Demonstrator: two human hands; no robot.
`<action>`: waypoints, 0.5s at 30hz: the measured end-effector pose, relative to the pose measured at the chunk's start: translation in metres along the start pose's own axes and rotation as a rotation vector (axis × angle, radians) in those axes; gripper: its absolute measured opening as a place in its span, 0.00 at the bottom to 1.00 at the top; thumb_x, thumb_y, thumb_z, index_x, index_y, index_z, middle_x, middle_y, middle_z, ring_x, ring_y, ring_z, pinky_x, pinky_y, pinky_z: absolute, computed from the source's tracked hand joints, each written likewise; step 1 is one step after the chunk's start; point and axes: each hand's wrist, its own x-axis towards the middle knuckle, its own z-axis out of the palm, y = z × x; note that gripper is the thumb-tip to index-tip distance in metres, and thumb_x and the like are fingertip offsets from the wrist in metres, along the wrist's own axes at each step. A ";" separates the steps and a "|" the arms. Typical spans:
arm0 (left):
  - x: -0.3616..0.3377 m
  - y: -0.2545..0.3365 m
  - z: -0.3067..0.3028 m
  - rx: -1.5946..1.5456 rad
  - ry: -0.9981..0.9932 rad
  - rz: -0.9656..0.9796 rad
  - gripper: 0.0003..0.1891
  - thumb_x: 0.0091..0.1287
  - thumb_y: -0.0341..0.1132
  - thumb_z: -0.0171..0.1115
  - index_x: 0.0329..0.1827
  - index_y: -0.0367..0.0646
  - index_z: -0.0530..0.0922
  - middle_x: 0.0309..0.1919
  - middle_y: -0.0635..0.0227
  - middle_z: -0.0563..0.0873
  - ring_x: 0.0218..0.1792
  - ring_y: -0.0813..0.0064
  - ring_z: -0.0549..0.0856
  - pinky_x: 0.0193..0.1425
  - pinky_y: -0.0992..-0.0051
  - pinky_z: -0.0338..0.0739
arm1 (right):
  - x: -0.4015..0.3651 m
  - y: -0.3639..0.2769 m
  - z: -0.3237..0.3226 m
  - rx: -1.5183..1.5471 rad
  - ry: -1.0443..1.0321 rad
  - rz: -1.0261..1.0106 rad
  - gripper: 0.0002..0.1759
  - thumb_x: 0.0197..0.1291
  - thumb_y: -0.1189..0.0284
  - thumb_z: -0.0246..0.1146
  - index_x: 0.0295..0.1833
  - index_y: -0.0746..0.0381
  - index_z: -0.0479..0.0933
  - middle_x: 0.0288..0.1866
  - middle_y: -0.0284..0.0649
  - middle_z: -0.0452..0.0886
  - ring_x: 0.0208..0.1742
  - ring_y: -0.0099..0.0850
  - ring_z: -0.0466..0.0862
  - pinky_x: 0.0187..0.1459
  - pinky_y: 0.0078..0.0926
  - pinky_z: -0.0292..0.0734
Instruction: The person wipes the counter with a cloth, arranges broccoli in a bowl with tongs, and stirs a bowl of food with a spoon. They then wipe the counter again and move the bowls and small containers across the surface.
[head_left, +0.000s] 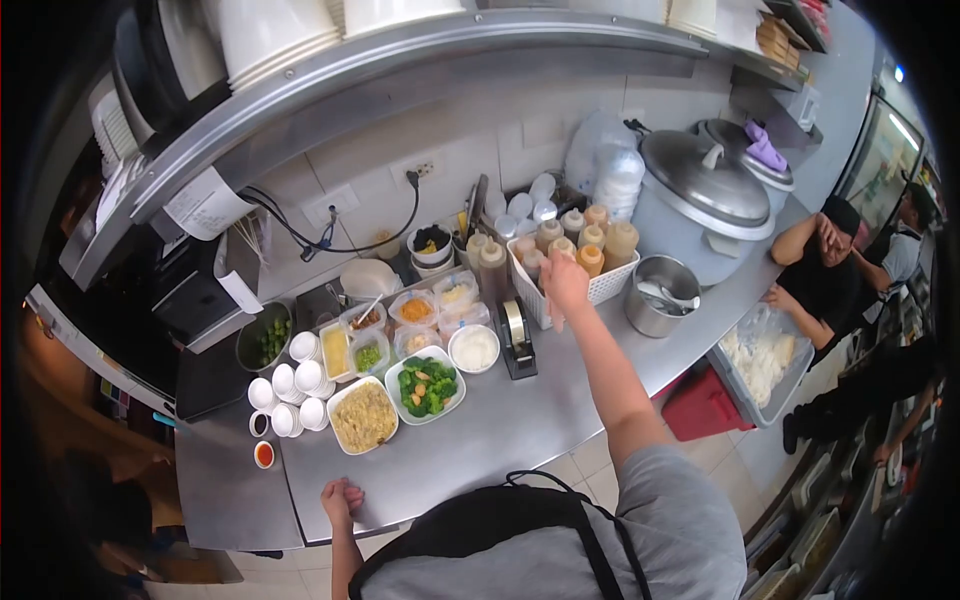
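Observation:
My right hand reaches over the front of a white basket. Its fingers are closed around a squeeze bottle, whose top shows just above them; the rest is hidden. Several other squeeze bottles with pale, orange and brown contents stand in the basket. Near the counter's front edge is my left hand, its fingers curled in with nothing visible in them. A square bowl of broccoli and a square container of yellowish food sit on the counter ahead of it.
A tape dispenser stands left of the basket, a metal pot right of it. Stacked white cups and a red sauce cup are at left. A shelf overhangs the counter. A person is at right beside a bin.

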 end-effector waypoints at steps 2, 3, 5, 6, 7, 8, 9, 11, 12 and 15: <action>0.000 -0.002 -0.001 -0.028 -0.011 0.006 0.10 0.64 0.36 0.50 0.35 0.38 0.74 0.19 0.61 0.80 0.16 0.72 0.80 0.15 0.78 0.76 | -0.005 -0.003 -0.002 0.002 0.035 -0.006 0.09 0.53 0.69 0.57 0.36 0.63 0.70 0.32 0.48 0.76 0.37 0.44 0.77 0.37 0.40 0.73; 0.002 -0.003 -0.001 -0.047 -0.017 0.000 0.10 0.64 0.36 0.50 0.35 0.38 0.74 0.19 0.61 0.80 0.16 0.72 0.80 0.15 0.78 0.76 | -0.010 -0.003 -0.004 -0.001 0.176 -0.113 0.09 0.52 0.71 0.56 0.38 0.63 0.70 0.34 0.48 0.75 0.39 0.44 0.77 0.38 0.40 0.73; -0.001 -0.001 0.000 -0.057 -0.021 0.024 0.10 0.64 0.35 0.50 0.35 0.37 0.74 0.19 0.60 0.80 0.16 0.71 0.80 0.16 0.77 0.76 | -0.017 0.002 -0.003 -0.006 0.326 -0.238 0.09 0.52 0.73 0.56 0.39 0.64 0.71 0.36 0.49 0.75 0.40 0.44 0.77 0.39 0.40 0.73; -0.002 -0.002 0.001 -0.051 -0.021 0.035 0.10 0.64 0.35 0.50 0.35 0.37 0.74 0.19 0.60 0.80 0.16 0.71 0.80 0.16 0.77 0.77 | -0.019 0.008 -0.001 0.018 0.345 -0.257 0.10 0.51 0.74 0.56 0.40 0.64 0.70 0.38 0.49 0.75 0.41 0.44 0.76 0.40 0.40 0.73; -0.001 -0.002 0.002 -0.066 -0.018 0.041 0.10 0.64 0.35 0.50 0.35 0.37 0.74 0.19 0.60 0.80 0.16 0.71 0.80 0.16 0.77 0.77 | -0.017 0.010 -0.003 0.042 0.362 -0.273 0.11 0.51 0.75 0.56 0.42 0.64 0.70 0.39 0.49 0.74 0.42 0.45 0.76 0.40 0.39 0.72; -0.001 -0.003 0.001 -0.067 -0.021 0.040 0.10 0.64 0.35 0.50 0.35 0.36 0.74 0.20 0.59 0.79 0.16 0.71 0.81 0.16 0.77 0.77 | -0.015 0.012 -0.004 0.043 0.368 -0.283 0.11 0.51 0.75 0.56 0.42 0.64 0.70 0.39 0.49 0.74 0.42 0.45 0.76 0.40 0.39 0.72; -0.001 -0.003 -0.001 -0.064 -0.024 0.037 0.10 0.64 0.34 0.50 0.35 0.36 0.74 0.20 0.59 0.79 0.16 0.70 0.81 0.16 0.76 0.77 | -0.016 0.014 -0.005 0.084 0.245 -0.216 0.12 0.49 0.75 0.57 0.41 0.64 0.69 0.40 0.49 0.74 0.42 0.46 0.76 0.41 0.40 0.72; -0.003 -0.002 0.000 -0.071 -0.034 0.036 0.09 0.64 0.34 0.49 0.35 0.35 0.74 0.20 0.59 0.80 0.17 0.70 0.81 0.17 0.76 0.77 | -0.016 0.014 -0.011 0.126 0.122 -0.149 0.13 0.47 0.75 0.58 0.41 0.64 0.68 0.41 0.49 0.74 0.43 0.47 0.75 0.41 0.41 0.72; -0.004 -0.002 -0.001 -0.073 -0.041 0.029 0.09 0.64 0.34 0.49 0.36 0.35 0.74 0.21 0.59 0.80 0.18 0.70 0.81 0.18 0.76 0.78 | -0.012 0.013 -0.013 0.096 0.074 -0.096 0.12 0.47 0.75 0.58 0.40 0.64 0.68 0.41 0.49 0.74 0.41 0.48 0.76 0.40 0.41 0.72; -0.008 -0.001 -0.002 -0.112 -0.088 0.067 0.09 0.64 0.33 0.49 0.36 0.35 0.74 0.22 0.59 0.80 0.19 0.70 0.82 0.19 0.76 0.78 | -0.015 0.000 -0.031 0.244 0.120 0.034 0.14 0.46 0.75 0.59 0.41 0.63 0.70 0.38 0.48 0.76 0.38 0.49 0.77 0.39 0.41 0.72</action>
